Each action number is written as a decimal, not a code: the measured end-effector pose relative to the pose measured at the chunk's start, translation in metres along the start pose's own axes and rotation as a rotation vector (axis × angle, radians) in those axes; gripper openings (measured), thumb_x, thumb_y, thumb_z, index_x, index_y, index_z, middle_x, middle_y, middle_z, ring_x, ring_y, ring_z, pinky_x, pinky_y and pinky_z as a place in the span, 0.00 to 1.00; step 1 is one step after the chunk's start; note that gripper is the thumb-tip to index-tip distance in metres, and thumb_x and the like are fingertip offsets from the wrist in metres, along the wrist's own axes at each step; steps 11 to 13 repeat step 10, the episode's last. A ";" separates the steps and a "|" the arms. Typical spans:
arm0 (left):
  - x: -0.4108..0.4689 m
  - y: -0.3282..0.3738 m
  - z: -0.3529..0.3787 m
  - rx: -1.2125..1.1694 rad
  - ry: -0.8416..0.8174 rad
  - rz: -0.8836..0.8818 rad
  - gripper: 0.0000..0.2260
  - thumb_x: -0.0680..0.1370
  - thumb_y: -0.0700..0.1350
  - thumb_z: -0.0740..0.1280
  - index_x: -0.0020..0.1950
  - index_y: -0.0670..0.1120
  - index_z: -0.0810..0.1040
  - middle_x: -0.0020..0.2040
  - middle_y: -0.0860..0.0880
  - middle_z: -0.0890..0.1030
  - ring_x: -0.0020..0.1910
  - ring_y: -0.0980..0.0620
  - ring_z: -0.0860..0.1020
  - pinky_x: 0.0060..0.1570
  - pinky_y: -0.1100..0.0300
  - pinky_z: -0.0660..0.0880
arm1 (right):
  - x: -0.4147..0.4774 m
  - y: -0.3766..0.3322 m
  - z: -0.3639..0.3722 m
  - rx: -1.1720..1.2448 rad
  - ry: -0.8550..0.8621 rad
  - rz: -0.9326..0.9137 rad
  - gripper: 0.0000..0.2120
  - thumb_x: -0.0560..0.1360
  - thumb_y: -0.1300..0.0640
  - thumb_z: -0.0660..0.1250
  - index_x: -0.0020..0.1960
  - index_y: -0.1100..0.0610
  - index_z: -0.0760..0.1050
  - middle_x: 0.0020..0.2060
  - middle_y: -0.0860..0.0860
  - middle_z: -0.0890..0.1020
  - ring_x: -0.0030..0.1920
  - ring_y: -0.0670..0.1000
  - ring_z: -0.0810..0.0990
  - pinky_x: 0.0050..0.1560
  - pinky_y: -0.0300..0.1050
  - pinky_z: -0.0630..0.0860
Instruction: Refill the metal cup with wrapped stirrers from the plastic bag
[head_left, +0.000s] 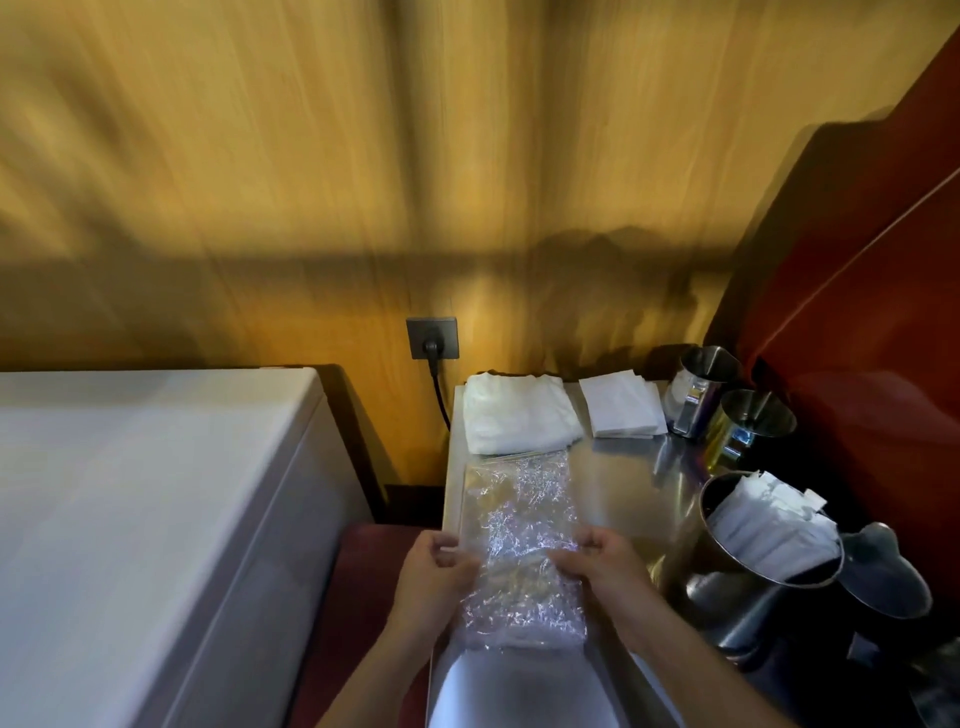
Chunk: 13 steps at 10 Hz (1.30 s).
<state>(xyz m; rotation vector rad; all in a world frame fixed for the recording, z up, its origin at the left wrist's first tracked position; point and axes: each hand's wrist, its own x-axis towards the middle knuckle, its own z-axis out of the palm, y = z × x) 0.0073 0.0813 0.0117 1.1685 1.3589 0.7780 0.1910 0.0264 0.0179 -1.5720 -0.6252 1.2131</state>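
Note:
A crinkled clear plastic bag (524, 540) lies flat on the steel counter (623, 483). My left hand (434, 577) pinches its left edge and my right hand (597, 564) pinches its right edge, near the bag's lower half. To the right stands a large metal cup (748, 566) holding several white wrapped stirrers (769, 525) that lean toward its right side. I cannot make out any contents inside the bag.
Folded white cloth (514, 413) and a napkin stack (621, 408) lie at the counter's back. Two small metal cups (698, 387) (748, 423) stand back right, another metal vessel (883, 571) at far right. A wall socket with cable (432, 340); a white appliance (130, 519) on the left.

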 end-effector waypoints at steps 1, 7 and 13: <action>0.011 -0.001 0.006 0.139 0.021 0.036 0.17 0.70 0.34 0.67 0.55 0.46 0.70 0.41 0.48 0.75 0.33 0.52 0.76 0.29 0.62 0.74 | 0.012 0.000 0.005 -0.031 0.035 0.021 0.10 0.68 0.68 0.71 0.34 0.58 0.71 0.25 0.53 0.75 0.20 0.46 0.70 0.21 0.37 0.67; 0.032 -0.008 0.021 0.826 0.099 0.337 0.12 0.74 0.41 0.64 0.57 0.43 0.75 0.56 0.42 0.76 0.55 0.43 0.71 0.55 0.52 0.67 | 0.046 0.007 0.022 -0.708 0.188 -0.115 0.11 0.71 0.57 0.65 0.51 0.62 0.72 0.47 0.59 0.79 0.48 0.61 0.77 0.49 0.52 0.74; 0.029 0.008 0.013 0.904 0.185 0.495 0.19 0.74 0.46 0.64 0.64 0.47 0.69 0.64 0.47 0.72 0.61 0.45 0.70 0.57 0.53 0.66 | 0.041 -0.010 0.017 -0.850 0.261 -0.157 0.29 0.71 0.54 0.66 0.68 0.62 0.60 0.65 0.60 0.71 0.64 0.61 0.68 0.63 0.52 0.65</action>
